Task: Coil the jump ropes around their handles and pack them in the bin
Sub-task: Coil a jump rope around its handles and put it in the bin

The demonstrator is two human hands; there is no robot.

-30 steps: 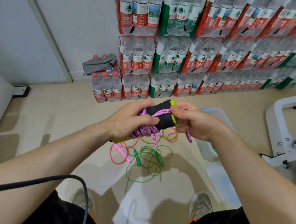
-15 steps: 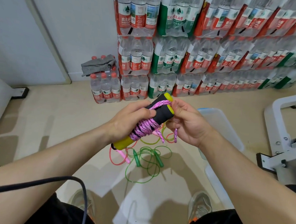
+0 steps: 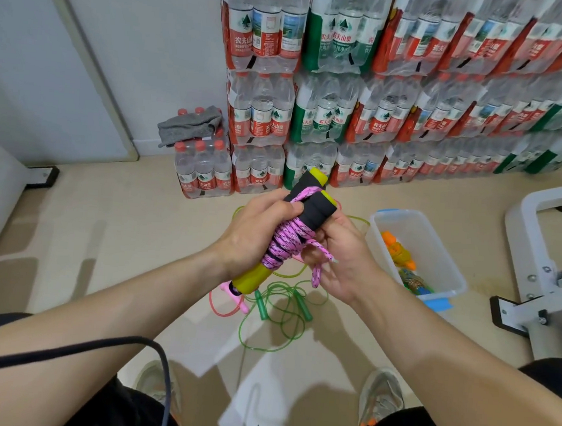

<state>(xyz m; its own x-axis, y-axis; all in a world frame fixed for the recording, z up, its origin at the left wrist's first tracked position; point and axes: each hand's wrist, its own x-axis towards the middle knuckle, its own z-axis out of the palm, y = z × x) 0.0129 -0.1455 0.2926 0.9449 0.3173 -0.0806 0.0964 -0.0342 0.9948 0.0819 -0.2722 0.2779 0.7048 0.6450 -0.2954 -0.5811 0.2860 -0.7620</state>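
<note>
Beige tile floor (image 3: 105, 233): clear bin (image 3: 444, 254), bottled-water packs (image 3: 346, 111) stacked behind it, loose green rope (image 3: 277, 315) left of it, where left hand (image 3: 258, 234) and right hand (image 3: 341, 263), together, grip pink-rope-wound handles (image 3: 312, 203).

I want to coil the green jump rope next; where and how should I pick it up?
Probably by a green handle, from straight above: it lies flat on the floor, thicker and likely stiffer than the thin cord, which sprawls in tangled loops.
</note>
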